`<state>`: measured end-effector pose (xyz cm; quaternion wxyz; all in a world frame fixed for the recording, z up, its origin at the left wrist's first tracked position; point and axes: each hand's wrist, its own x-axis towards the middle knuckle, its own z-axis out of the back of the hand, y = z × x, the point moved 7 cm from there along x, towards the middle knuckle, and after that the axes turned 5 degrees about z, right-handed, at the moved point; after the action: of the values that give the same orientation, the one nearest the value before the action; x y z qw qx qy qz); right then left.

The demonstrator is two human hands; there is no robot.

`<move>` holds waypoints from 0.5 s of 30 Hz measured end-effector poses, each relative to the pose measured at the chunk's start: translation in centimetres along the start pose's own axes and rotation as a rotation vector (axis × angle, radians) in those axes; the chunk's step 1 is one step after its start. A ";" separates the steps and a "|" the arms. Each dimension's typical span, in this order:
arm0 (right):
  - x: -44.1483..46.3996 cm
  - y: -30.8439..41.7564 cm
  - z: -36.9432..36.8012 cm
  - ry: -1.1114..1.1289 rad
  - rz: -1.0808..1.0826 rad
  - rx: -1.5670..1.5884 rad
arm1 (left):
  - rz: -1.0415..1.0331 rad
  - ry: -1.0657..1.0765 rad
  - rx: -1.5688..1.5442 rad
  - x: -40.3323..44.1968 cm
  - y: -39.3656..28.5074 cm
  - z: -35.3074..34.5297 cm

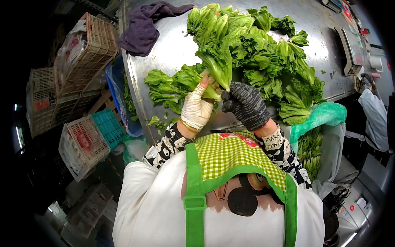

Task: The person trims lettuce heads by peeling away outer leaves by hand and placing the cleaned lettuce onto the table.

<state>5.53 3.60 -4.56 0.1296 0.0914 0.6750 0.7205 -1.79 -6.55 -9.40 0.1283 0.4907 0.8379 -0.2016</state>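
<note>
My left hand [196, 108], in a pale glove with a bare thumb tip, is closed around the base of a leafy green lettuce [187, 82] whose leaves spread to the left. My right hand [247, 106], in a dark grey knitted glove, has its fingers closed at the lower end of another lettuce head [220, 66] that points up and away. Both hands meet closely over the near edge of the metal table. A large heap of lettuce [263, 53] lies just beyond them and to the right.
A purple cloth [142, 31] lies on the metal table [173, 41] at the back left. Plastic crates [88, 53] and a blue-lined container [117, 96] stand left. A green bag [325, 113] holding greens is at right, below a scale [347, 51].
</note>
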 end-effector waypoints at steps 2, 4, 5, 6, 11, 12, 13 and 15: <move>-0.1 -0.9 0.1 -0.043 -0.135 0.215 | 0.002 -0.052 0.042 -0.4 -0.1 -0.3; -0.6 -2.1 -0.2 -0.092 -0.381 0.530 | 0.026 -0.086 0.080 -0.6 0.0 0.3; -0.5 -1.8 -0.2 -0.044 -0.331 0.418 | 0.038 -0.104 0.098 -0.7 0.1 0.3; -0.5 -1.5 -0.3 0.004 -0.281 0.307 | 0.035 -0.121 0.104 -0.7 0.1 0.1; -0.7 -2.6 -0.1 -0.103 -0.370 0.417 | 0.076 -0.130 0.059 -0.8 0.2 -0.3; -0.7 -3.0 0.0 -0.140 -0.420 0.475 | 0.077 -0.130 0.047 -0.7 0.3 -0.2; -0.8 -3.4 0.1 -0.177 -0.470 0.533 | 0.078 -0.130 0.034 -0.7 0.3 0.0; 0.2 -1.2 0.7 -0.065 -0.007 0.039 | 0.083 -0.126 0.044 -0.7 0.4 0.1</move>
<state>5.62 4.42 -5.68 0.1521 0.1151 0.6848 0.7033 -1.13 -7.01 -9.30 0.1781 0.5140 0.8026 -0.2451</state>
